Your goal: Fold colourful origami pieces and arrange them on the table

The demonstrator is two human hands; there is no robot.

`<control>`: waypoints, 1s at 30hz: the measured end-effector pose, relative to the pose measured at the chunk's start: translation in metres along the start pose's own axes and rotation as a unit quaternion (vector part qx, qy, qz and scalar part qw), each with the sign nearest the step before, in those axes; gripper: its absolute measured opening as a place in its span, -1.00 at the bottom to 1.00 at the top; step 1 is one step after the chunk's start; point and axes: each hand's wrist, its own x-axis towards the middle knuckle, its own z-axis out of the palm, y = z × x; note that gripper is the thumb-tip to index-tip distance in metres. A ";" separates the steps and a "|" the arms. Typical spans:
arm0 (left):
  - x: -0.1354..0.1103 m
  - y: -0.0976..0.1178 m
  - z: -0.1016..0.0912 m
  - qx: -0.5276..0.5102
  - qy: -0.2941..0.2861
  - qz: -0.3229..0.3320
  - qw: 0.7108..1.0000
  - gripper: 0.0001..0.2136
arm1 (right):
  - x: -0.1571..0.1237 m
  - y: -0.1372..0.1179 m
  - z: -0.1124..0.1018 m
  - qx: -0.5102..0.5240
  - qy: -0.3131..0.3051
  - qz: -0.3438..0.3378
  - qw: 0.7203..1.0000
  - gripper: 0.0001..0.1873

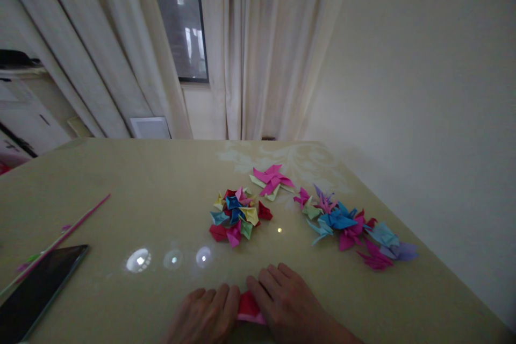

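Observation:
A small piece of folded origami paper, red above with a pink edge below, lies on the table between my two hands near the front edge. My left hand presses on its left end with curled fingers. On its right end, the bent fingers of my right hand hold it down. Both thumbs are hidden, and the hands cover the ends of the paper. Just beyond them sits a cluster of small folded paper pieces in red, blue, yellow, pink and green.
Folded paper cranes lie in a pile to the right, near the wall. Farther back are pink and pale green paper pinwheels. On the left, a dark tablet lies beside a thin pink stick. Curtains hang behind the table.

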 end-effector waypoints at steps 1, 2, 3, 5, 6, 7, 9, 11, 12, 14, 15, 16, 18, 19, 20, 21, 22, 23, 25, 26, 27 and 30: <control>0.000 -0.001 0.000 -0.007 0.010 0.003 1.000 -0.67 | 0.000 0.000 -0.002 -0.005 0.006 0.000 1.000 -0.91; 0.000 -0.002 0.000 -0.012 0.022 0.003 1.000 -0.67 | 0.000 0.000 -0.003 -0.011 0.012 0.002 1.000 -0.95; 0.000 -0.004 0.000 -0.015 0.035 0.003 0.999 -0.67 | -0.001 0.001 -0.004 -0.018 0.016 0.006 1.000 -0.96; -0.001 -0.007 0.000 -0.019 0.052 0.008 0.998 -0.68 | -0.001 0.001 -0.005 -0.026 0.017 0.013 0.999 -0.94; -0.002 -0.008 0.000 -0.020 0.055 0.011 0.998 -0.68 | -0.002 0.001 -0.005 -0.025 0.017 0.015 0.999 -0.92; -0.002 -0.009 0.000 -0.021 0.057 0.014 0.998 -0.67 | -0.002 0.002 -0.006 -0.021 0.018 0.015 1.000 -0.89; -0.003 -0.010 0.001 -0.025 0.057 0.018 0.998 -0.66 | -0.001 0.003 -0.007 -0.008 0.027 0.007 1.000 -0.90; -0.003 -0.011 0.002 -0.027 0.055 0.018 0.998 -0.65 | 0.000 0.006 -0.010 -0.004 0.049 -0.014 0.999 -0.88; -0.003 -0.011 0.002 -0.028 0.054 0.018 0.998 -0.64 | 0.001 0.007 -0.011 -0.004 0.061 -0.026 0.998 -0.85; -0.001 -0.012 0.001 -0.030 0.062 0.017 0.997 -0.65 | 0.001 0.009 -0.013 -0.005 0.076 -0.039 0.996 -0.86; 0.001 -0.013 0.000 -0.031 0.076 0.016 0.997 -0.66 | 0.002 0.010 -0.013 -0.005 0.080 -0.036 0.996 -0.91; 0.002 -0.014 -0.001 -0.031 0.093 0.016 0.995 -0.68 | 0.001 0.011 -0.014 -0.002 0.082 -0.027 0.996 -0.92; 0.004 -0.017 -0.004 -0.027 0.129 0.021 0.991 -0.71 | 0.001 0.012 -0.014 0.004 0.085 -0.007 0.996 -0.86; 0.005 -0.019 -0.006 -0.025 0.144 0.025 0.989 -0.72 | 0.001 0.012 -0.015 0.010 0.092 -0.003 0.996 -0.83; 0.005 -0.020 -0.007 -0.025 0.154 0.030 0.987 -0.72 | 0.001 0.013 -0.015 0.016 0.099 -0.002 0.995 -0.81; 0.005 -0.022 -0.009 -0.027 0.161 0.033 0.986 -0.72 | 0.001 0.013 -0.016 0.024 0.109 -0.008 0.994 -0.78; 0.006 -0.023 -0.010 -0.030 0.167 0.032 0.985 -0.73 | 0.001 0.014 -0.017 0.031 0.122 -0.018 0.992 -0.76; 0.006 -0.024 -0.011 -0.035 0.173 0.029 0.984 -0.74 | 0.001 0.014 -0.018 0.036 0.135 -0.027 0.990 -0.75; 0.009 -0.025 -0.014 -0.044 0.186 0.023 0.981 -0.74 | 0.001 0.015 -0.019 0.046 0.148 -0.033 0.987 -0.74; 0.010 -0.025 -0.016 -0.048 0.196 0.022 0.979 -0.72 | 0.001 0.015 -0.019 0.052 0.150 -0.028 0.987 -0.73; 0.011 -0.024 -0.018 -0.051 0.208 0.022 0.977 -0.69 | 0.000 0.015 -0.019 0.061 0.151 -0.018 0.987 -0.71; 0.015 -0.025 -0.023 -0.058 0.232 0.032 0.970 -0.61 | -0.003 0.017 -0.019 0.102 0.149 0.007 0.984 -0.71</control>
